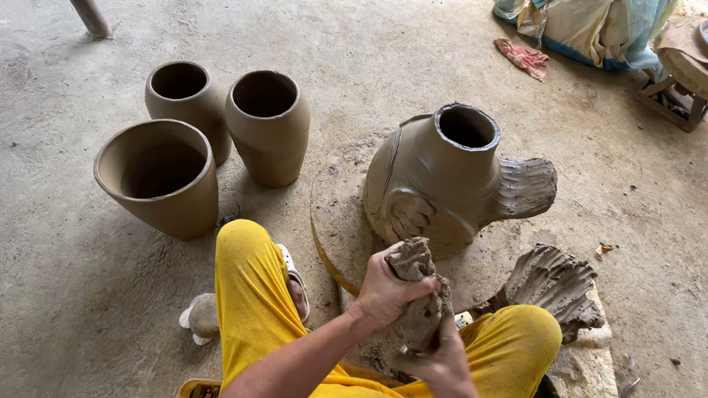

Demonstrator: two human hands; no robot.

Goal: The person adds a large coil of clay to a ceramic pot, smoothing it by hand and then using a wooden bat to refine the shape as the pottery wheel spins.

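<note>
Two hands grip one lump of wet clay (418, 301) above our lap: our left hand (385, 291) clenches its top, our right hand (439, 362) cups its base. We judge it soft, heavy, sticky; best held underneath, beside the bird-shaped clay pot (441, 183)

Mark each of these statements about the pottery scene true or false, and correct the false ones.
1. Both hands grip one lump of wet grey clay. True: the left hand holds it near the top, the right hand lower down.
2. Four plain clay pots stand on the concrete floor. False: three brown unfired pots stand there.
3. The large bird-shaped clay vessel sits on a round flat slab. True.
4. The person wears blue trousers. False: the trousers are yellow.
5. The bird-shaped vessel is closed on top. False: its mouth is open.
</note>
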